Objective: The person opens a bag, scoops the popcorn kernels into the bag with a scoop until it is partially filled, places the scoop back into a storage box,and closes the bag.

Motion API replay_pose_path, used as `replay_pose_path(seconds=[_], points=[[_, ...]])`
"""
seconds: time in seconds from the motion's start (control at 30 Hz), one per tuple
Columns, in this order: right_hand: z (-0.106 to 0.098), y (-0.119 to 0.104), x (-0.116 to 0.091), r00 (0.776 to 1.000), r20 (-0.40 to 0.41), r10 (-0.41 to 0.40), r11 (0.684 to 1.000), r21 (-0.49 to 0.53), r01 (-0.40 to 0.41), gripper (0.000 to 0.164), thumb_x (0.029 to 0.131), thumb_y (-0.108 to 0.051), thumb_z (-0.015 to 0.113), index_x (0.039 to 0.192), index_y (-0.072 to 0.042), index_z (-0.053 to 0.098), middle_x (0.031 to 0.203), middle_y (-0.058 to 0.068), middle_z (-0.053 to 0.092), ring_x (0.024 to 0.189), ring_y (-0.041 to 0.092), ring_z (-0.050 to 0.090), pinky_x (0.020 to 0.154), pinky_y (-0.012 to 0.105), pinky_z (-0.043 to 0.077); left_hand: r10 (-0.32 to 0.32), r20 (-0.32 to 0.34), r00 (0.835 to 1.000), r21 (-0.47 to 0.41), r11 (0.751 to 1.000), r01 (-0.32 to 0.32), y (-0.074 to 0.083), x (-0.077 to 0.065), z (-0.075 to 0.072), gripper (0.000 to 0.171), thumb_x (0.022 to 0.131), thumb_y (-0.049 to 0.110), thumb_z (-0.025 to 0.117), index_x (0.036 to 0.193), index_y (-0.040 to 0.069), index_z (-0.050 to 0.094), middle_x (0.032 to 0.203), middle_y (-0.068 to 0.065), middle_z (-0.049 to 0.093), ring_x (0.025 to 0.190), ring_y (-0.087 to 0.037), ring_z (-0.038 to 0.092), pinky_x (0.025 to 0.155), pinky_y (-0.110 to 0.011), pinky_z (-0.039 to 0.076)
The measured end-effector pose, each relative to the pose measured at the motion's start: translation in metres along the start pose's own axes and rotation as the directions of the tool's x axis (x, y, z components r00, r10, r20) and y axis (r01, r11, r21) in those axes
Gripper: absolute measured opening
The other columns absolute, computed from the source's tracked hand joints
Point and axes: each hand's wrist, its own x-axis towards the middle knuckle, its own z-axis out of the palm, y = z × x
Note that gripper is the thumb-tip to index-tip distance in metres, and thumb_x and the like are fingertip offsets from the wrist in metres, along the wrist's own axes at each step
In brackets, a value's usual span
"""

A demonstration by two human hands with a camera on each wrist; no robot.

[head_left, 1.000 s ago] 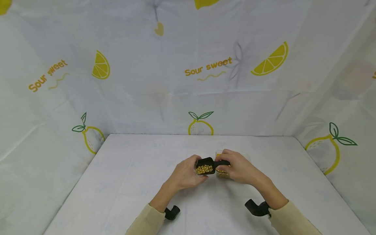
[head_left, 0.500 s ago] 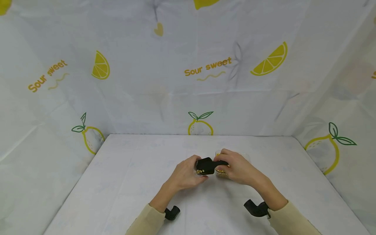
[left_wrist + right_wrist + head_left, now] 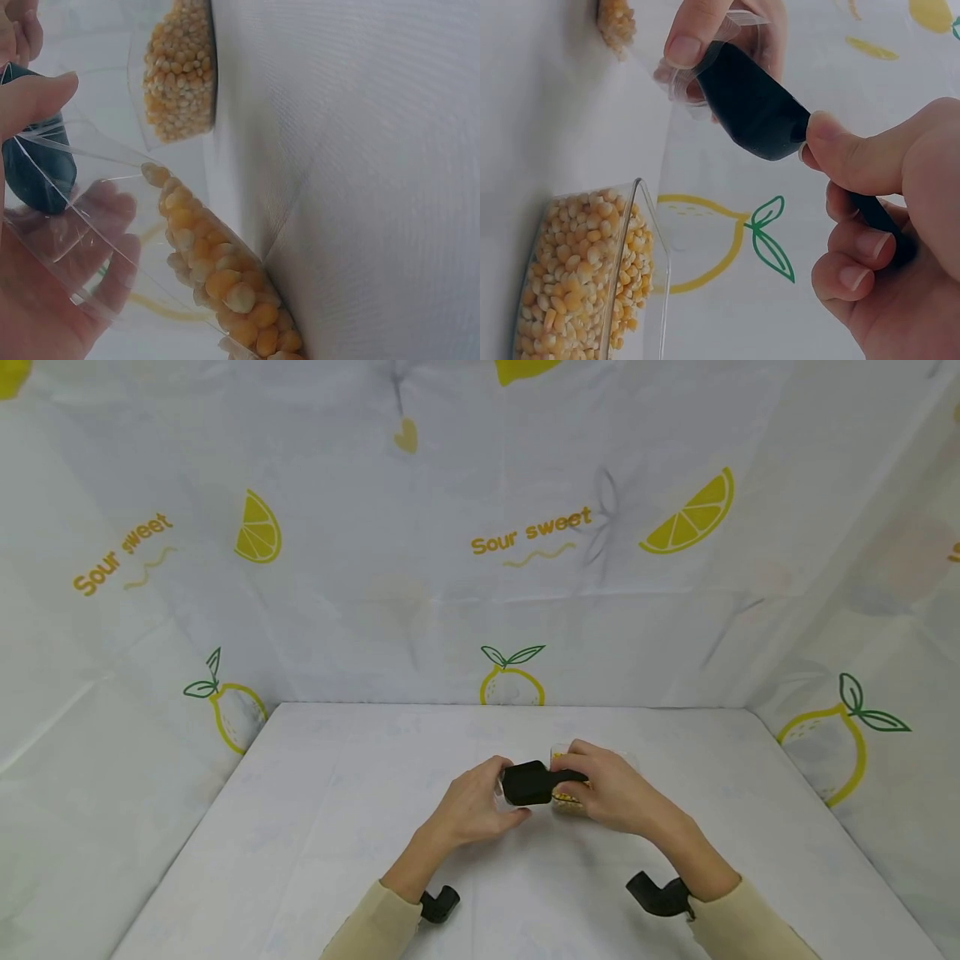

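Observation:
Thumb and fingers of my left hand [image 3: 474,800] grip the mouth of a clear plastic bag [image 3: 142,199]. Corn kernels [image 3: 236,289] lie in its lower part. My right hand [image 3: 611,787] holds a black scoop [image 3: 527,783] by the handle, thumb on top and fingers curled beneath. In the right wrist view the tip of the scoop [image 3: 754,109] sits inside the bag's mouth, its back turned up, and no kernels show on it. A clear box of corn kernels [image 3: 577,277] stands close by, partly behind my right hand in the head view.
The white-covered table [image 3: 337,777] runs back to a hanging white cloth [image 3: 345,635] printed with lemons. Similar cloth hangs at both sides. A black curved piece [image 3: 441,903] is on the left wrist, another [image 3: 660,893] on the right.
The scoop, which faced up full of kernels a second ago, has been rolled over, and its kernels have gone from sight. Both hands stay in nearly the same place.

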Motion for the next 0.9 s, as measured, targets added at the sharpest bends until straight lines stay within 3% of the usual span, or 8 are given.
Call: replay_pose_path(seconds=[0.43,0.6,0.9], points=[[-0.005,0.014,-0.015,0.992,0.028,0.125,0.979,0.159,-0.128,0.018,0.089,-0.008,0.077,0.107,-0.008,0.074,0.095,-0.007,0.064,0.081,0.009,0.056,0.070,0.028,0.050,-0.021,0.019,1.000,-0.057,0.998,0.022,0.000,0.000,0.000,0.055,0.080,0.037,0.083,0.121,0.012,0.057,0.098,0.002,0.064,0.086,-0.009,0.059,0.073,-0.025,0.048],[-0.009,0.019,-0.020,0.985,0.035,0.170,0.975,0.143,-0.173,0.019,0.090,-0.009,0.076,0.109,-0.008,0.074,0.095,-0.008,0.064,0.082,0.010,0.055,0.072,0.028,0.049,-0.033,0.029,0.999,-0.081,0.996,0.035,0.000,0.000,-0.001,0.054,0.081,0.035,0.081,0.123,0.011,0.057,0.099,0.002,0.066,0.086,-0.011,0.062,0.074,-0.026,0.048],[-0.016,0.030,-0.031,0.975,0.015,0.220,0.971,0.093,-0.220,0.024,0.091,-0.008,0.076,0.114,-0.006,0.073,0.103,-0.005,0.068,0.097,0.017,0.062,0.082,0.040,0.053,-0.025,0.044,0.999,-0.115,0.993,0.030,-0.001,0.000,-0.002,0.054,0.085,0.033,0.079,0.125,0.005,0.057,0.102,-0.006,0.068,0.085,-0.012,0.060,0.075,-0.026,0.048]])
